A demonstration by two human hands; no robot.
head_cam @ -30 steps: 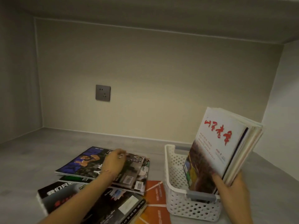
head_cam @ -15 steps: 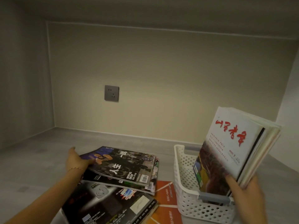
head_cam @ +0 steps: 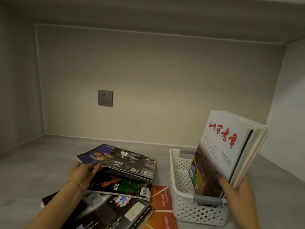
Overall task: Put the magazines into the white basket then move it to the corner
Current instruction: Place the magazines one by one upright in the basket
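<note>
My right hand (head_cam: 237, 194) grips a bundle of magazines (head_cam: 221, 156) standing in the basket (head_cam: 179, 180), steadying them, while my left hand (head_cam: 82, 172) pinches the top magazine (head_cam: 120, 161) to lift it.

white perforated basket (head_cam: 184, 210): upright on shelf | white-covered magazines (head_cam: 227, 146): standing inside | dark magazines (head_cam: 122, 164): stacked left

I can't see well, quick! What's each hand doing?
Left hand: grips the top magazine.
Right hand: holds the magazine bundle in the white basket.
</note>
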